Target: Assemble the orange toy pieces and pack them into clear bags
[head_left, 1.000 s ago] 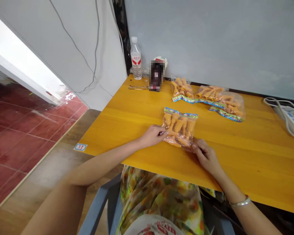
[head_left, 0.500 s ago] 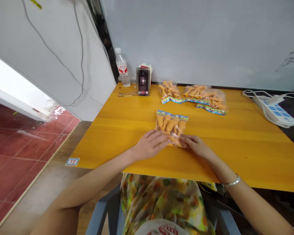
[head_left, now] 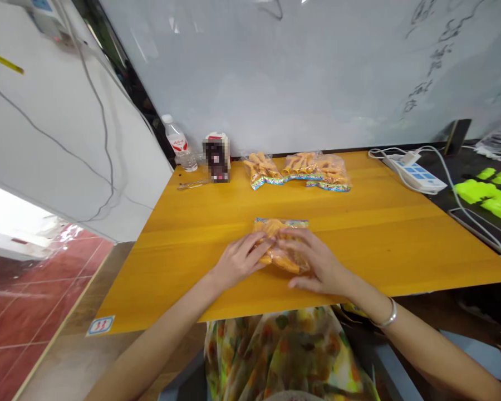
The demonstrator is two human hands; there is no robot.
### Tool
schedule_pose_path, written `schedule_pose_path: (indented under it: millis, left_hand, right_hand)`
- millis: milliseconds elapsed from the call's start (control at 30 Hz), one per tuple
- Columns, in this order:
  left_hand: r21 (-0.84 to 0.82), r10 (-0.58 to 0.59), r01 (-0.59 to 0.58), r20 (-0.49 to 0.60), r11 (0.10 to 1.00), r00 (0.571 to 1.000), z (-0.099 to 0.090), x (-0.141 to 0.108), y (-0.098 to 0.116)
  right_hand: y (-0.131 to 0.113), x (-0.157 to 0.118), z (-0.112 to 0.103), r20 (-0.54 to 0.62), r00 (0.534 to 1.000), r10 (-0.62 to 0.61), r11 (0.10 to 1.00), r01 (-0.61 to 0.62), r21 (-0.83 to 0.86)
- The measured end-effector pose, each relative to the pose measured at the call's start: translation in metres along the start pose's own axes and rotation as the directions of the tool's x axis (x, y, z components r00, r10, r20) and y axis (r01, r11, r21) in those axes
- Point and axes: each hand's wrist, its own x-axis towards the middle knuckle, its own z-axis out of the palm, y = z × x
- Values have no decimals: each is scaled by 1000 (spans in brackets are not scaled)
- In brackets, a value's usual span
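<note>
A clear plastic bag of orange, flared pieces (head_left: 286, 263) lies on the yellow wooden table in front of me, its printed coloured strip on the far edge. My left hand (head_left: 242, 257) rests on the bag's left side, fingers stretched out over it. From the right, my right hand (head_left: 317, 262) reaches across the top with fingers spread and the thumb apart, near the table. Both sets of fingertips almost meet over the middle of the bag and hide part of its contents. A silver bangle circles my right wrist.
Similar filled bags (head_left: 303, 166) lie in a row at the back. Left of them stand a water bottle (head_left: 180, 146) and a blurred dark box (head_left: 217, 160). A power strip (head_left: 417, 174) with white cables and bright green pieces (head_left: 484, 195) sit to the right.
My right hand has moved from the bag's near right corner onto its top. My left hand lies on the bag too. The view has turned right.
</note>
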Motion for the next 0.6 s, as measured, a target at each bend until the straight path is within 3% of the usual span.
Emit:
schedule_pose_path:
  millis: [67, 167, 233, 300, 333, 367, 433, 500, 533, 600]
  left_hand:
    - [-195, -68, 61, -26, 979, 997, -4, 10, 9]
    - [-468, -277, 255, 21, 846, 961, -3, 28, 22]
    - [-608, -405, 379, 102, 698, 909, 2, 39, 23]
    - [-716, -467, 436, 172, 545, 867, 12, 45, 14]
    - [-745, -490, 448, 188, 494, 851, 20, 46, 6]
    - [-756, -514, 461, 193, 465, 836, 28, 46, -4]
    - [-713, -595, 519, 177, 472, 784, 47, 41, -25]
    - [-645, -710, 626, 178, 439, 681, 64, 33, -44]
    - [-626, -759, 669, 181, 402, 625, 71, 30, -51]
    - [-603, -808, 717, 193, 351, 557, 80, 25, -59]
  right_hand:
    - [-5, 2, -4, 58, 995, -81, 987, 88, -132]
    - [-5, 3, -10, 0, 999, -51, 988, 50, -148]
    - [0, 0, -18, -50, 998, 32, 997, -36, -69]
    - [14, -7, -33, -143, 965, 219, 976, -218, 24]
    - [25, -12, -44, -203, 918, 340, 940, -330, 82]
    - [41, -18, -58, -264, 842, 470, 882, -443, 159]
    - [82, -32, -91, -378, 657, 652, 758, -563, 328]
    - [132, -46, -130, -544, 456, 705, 701, -566, 434]
    - [157, -52, -149, -610, 388, 691, 698, -578, 423]
    - [200, -61, -184, -694, 382, 610, 732, -608, 308]
